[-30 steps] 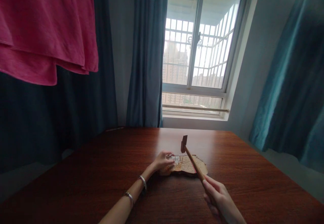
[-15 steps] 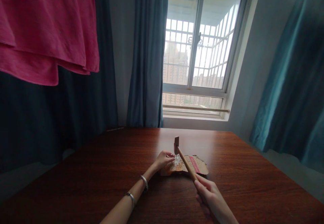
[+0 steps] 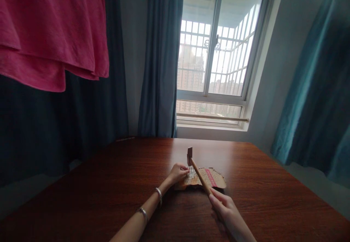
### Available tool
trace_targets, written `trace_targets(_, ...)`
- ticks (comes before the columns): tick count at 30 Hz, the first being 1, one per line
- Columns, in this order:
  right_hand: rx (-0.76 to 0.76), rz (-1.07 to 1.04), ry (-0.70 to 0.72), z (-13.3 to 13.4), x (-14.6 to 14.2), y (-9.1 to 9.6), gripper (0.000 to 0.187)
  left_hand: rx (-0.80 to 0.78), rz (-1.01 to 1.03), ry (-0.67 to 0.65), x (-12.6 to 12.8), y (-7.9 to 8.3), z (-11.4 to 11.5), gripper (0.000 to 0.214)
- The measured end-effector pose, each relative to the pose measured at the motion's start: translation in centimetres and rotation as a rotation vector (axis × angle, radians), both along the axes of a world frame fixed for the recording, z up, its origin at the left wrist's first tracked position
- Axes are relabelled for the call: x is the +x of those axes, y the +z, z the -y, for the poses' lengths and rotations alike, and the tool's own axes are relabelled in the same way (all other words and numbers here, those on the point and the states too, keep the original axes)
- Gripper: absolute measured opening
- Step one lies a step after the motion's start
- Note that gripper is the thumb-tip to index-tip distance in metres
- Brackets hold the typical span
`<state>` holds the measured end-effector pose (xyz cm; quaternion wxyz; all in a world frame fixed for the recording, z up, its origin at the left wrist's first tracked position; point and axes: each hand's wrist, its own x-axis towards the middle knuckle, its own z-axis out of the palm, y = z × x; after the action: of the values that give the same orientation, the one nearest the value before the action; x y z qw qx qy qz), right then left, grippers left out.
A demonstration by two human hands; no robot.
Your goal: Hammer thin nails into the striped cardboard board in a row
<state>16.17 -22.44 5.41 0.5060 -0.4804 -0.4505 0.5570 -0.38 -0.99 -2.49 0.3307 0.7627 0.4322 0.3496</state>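
A flat wooden board [image 3: 216, 179] dotted with small holes lies on the brown table [image 3: 115, 183], with a pink patch across its middle and thin metal pins standing near its left end. My left hand [image 3: 179, 171] rests at that left end, fingers pinched together by the pins [image 3: 192, 170]. My right hand [image 3: 222, 208] is closed round the wooden handle of a small hammer [image 3: 199, 174]. The hammer's dark head [image 3: 189, 155] hangs just above the pins. Two bracelets sit on my left forearm.
A window [image 3: 216, 52] with bars is straight ahead beyond the table's far edge. Blue curtains [image 3: 160, 59] hang on both sides of it. A pink cloth [image 3: 51, 30] hangs at the upper left. Grey floor shows to the right of the table.
The hammer and my right hand have shifted left, bringing the head over the pins near my left hand. The pink patch on the board has come into view. My left hand stays put.
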Motion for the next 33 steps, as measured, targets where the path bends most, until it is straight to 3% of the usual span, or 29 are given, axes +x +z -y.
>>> trace_targets(11, 0.006, 0.010, 0.094, -0.2, -0.7, 0.6, 0.057, -0.047, -0.033, 0.012, 0.0, -0.2, -0.1, 0.031)
trace_targets(22, -0.010, -0.005, 0.016, 0.2, -0.1, 0.2, 0.058, -0.045, -0.057, -0.009, 0.0, 1.0, 1.0, 0.035)
trace_targets(33, -0.040, -0.006, -0.034, 0.5, 1.0, 0.1, 0.067, 0.004, -0.057, 0.015, -0.1, 0.8, 0.6, 0.031)
